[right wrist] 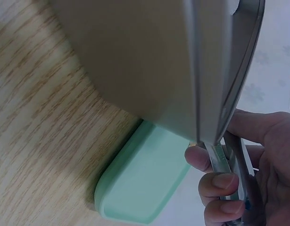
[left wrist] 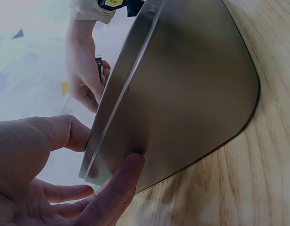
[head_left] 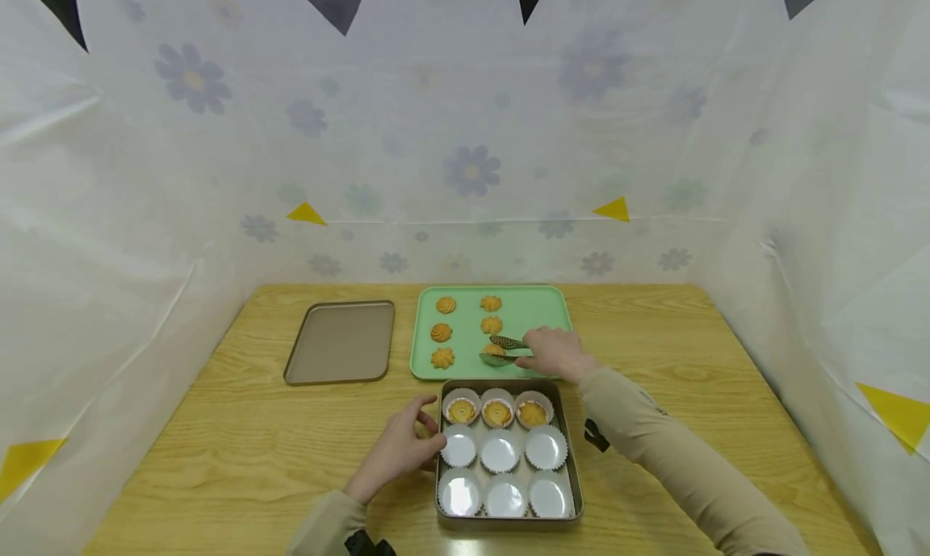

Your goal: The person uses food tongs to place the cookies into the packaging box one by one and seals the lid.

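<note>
My right hand [head_left: 555, 353] holds a pair of tongs [head_left: 508, 343] with patterned leaf-shaped tips. The tips lie on either side of a golden piped cookie [head_left: 494, 349] at the front of the light green tray [head_left: 541, 306]. In the right wrist view, fingers curl round the tongs' handles [right wrist: 239, 169]. On the left side of a deep metal baking pan [head_left: 577, 491], my left hand [head_left: 400, 443] has its thumb at the rim and a finger against the outer wall [left wrist: 182, 84]. The pan holds paper cups [head_left: 500, 451] in rows; three far ones contain cookies [head_left: 497, 413].
Several other cookies [head_left: 441, 332] stand in two columns on the green tray, just behind the pan. A shallow brown tray [head_left: 340, 342] lies to the left on the wooden table [head_left: 654, 338]. White patterned sheeting [head_left: 407, 136] encloses the table's back and sides.
</note>
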`<state>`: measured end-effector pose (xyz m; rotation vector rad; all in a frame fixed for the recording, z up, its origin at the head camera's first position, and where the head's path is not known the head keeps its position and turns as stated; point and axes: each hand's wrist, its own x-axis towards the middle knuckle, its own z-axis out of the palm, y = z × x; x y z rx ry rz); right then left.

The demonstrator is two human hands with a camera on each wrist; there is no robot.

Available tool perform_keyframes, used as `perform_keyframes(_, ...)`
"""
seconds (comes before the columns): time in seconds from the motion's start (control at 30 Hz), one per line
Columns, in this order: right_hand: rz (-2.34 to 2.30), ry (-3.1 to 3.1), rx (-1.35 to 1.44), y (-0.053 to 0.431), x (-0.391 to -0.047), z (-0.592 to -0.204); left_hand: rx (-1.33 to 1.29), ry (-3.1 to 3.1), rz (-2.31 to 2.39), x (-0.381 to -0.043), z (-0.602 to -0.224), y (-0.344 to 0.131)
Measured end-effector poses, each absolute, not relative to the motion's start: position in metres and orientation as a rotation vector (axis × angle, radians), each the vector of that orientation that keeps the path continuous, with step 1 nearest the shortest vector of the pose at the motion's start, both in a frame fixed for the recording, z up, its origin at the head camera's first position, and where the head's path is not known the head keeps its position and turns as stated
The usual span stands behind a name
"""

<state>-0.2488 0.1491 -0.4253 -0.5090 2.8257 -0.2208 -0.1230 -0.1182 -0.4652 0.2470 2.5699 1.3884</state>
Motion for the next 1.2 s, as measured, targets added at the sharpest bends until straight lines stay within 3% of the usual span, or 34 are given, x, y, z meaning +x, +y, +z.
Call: perform_keyframes(1.2, -0.242, 2.868, -0.555, 0.162, -0.245, -0.427, 0.237, 2.538, 1.432, -0.123, -0.466, -0.118)
